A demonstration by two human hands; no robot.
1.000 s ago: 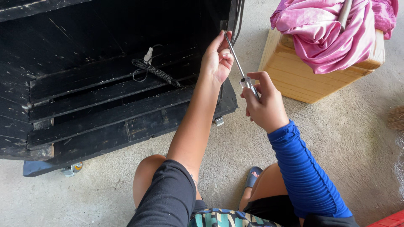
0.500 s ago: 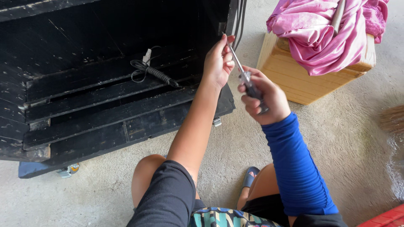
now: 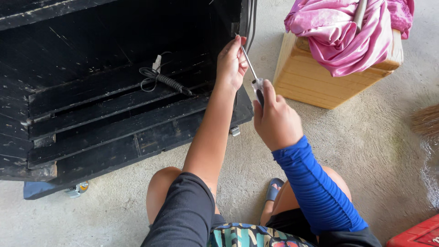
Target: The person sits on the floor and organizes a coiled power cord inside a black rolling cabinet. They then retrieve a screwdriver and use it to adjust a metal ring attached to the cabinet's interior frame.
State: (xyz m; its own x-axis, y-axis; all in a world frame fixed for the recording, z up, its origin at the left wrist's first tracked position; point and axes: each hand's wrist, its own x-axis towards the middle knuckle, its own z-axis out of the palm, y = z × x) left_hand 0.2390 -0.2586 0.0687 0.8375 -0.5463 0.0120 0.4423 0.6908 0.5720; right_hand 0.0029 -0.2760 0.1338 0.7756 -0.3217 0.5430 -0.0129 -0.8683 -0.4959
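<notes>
Gripping the handle of a screwdriver, the right hand has its fingers wrapped tight around it, with the metal shaft slanting up and to the left toward the edge of the black wooden cabinet. The left hand has its fingertips pinched around the upper end of the shaft, right against the cabinet's right-hand edge, steadying the tip there. Compared with half a second ago, the right hand sits lower and has rolled so that its back faces the camera, covering most of the handle; the left hand stays at the same spot on the cabinet edge. A coiled black cable with a white plug lies on a slat inside the cabinet, unmoved. To the right, on the concrete floor, a wooden box stands draped with pink cloth. The right forearm wears a blue sleeve.
</notes>
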